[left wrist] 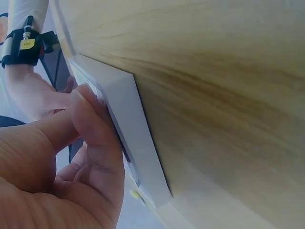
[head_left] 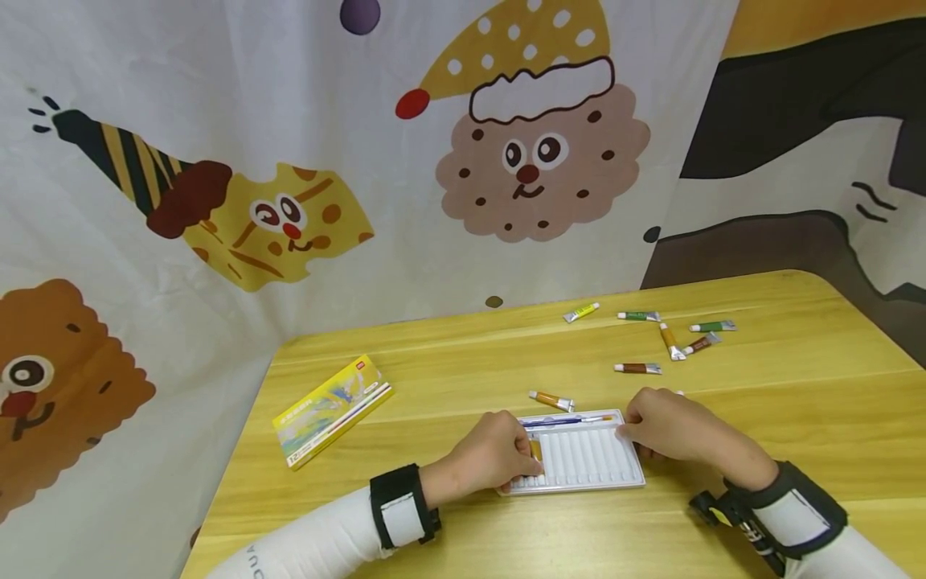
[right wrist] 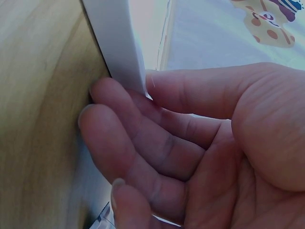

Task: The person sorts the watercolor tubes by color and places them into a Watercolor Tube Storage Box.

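A white plastic paint tray (head_left: 589, 457) with a row of narrow slots lies on the table. Along its back groove runs a blue-handled paintbrush (head_left: 560, 420). At the tray's left end my left hand (head_left: 486, 452) pinches an ochre paint tube (head_left: 535, 449), which lies low in the slots; its fingers cover part of the tube. My right hand (head_left: 669, 425) grips the tray's right edge, thumb on the rim and fingers along the outer side wall (right wrist: 116, 45). Just behind the tray rests another ochre tube (head_left: 552, 400).
A yellow paint box (head_left: 333, 412) lies to the left. Several loose tubes are scattered at the back right, among them a yellow tube (head_left: 582, 313), a green tube (head_left: 639, 316) and a brown tube (head_left: 637, 368). A printed curtain (head_left: 405, 273) hangs behind the table.
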### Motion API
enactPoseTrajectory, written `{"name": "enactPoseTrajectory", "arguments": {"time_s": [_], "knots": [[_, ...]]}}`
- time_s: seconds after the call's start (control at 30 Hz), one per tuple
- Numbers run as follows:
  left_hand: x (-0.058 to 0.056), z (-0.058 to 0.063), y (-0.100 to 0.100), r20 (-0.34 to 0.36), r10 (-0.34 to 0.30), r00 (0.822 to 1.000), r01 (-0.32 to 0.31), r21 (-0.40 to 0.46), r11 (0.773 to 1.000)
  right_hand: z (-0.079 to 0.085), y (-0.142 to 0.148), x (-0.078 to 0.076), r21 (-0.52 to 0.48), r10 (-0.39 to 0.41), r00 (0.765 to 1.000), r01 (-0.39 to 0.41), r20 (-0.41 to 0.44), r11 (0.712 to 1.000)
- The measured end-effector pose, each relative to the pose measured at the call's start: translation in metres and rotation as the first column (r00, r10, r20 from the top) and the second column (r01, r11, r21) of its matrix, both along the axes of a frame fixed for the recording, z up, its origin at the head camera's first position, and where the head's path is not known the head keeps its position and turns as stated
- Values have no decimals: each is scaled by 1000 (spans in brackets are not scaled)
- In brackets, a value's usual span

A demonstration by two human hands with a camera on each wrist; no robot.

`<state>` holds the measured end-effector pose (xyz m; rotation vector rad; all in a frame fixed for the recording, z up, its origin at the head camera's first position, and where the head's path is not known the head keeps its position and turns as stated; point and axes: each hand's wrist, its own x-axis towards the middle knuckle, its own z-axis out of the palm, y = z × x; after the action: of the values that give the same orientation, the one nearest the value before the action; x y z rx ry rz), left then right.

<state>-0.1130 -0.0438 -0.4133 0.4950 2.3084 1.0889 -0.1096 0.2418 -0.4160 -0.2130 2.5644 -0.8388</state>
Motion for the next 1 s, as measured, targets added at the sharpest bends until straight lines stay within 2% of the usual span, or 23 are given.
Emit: {"name": "enactPoseTrajectory", "arguments": {"time_s": [0.13,0.23,0.33,0.5,0.6,0.8,0.9,1.0], "knots": [[-4,-1,-4,-81,-31,996,31,-1,1000,0,0,0,-2,-3,1000,3,3,1000],[-12,1,-8,-208,-55,977,51,-25,998,1,-1,0,0,-3,1000,3,4,1000],[-22,5,-12,-345,-78,935,61,-60,996,1,-1,0,2,-3,1000,3,4,1000],[-46,6,-20,-518,-179,836,131,-129,983,1,-1,0,10,-3,1000,3,0,1000],[-59,3,-22,-550,-252,796,178,-185,966,1,-1,0,12,-3,1000,3,-1,1000],[-76,-4,-16,-548,-387,741,241,-321,916,-1,0,0,3,-4,1000,4,0,1000],[-81,-6,-10,-565,-427,706,250,-365,897,0,0,1,4,-4,1000,4,-3,1000],[-84,-6,-3,-575,-442,689,259,-374,891,1,0,1,3,-4,1000,4,-4,1000]]}}
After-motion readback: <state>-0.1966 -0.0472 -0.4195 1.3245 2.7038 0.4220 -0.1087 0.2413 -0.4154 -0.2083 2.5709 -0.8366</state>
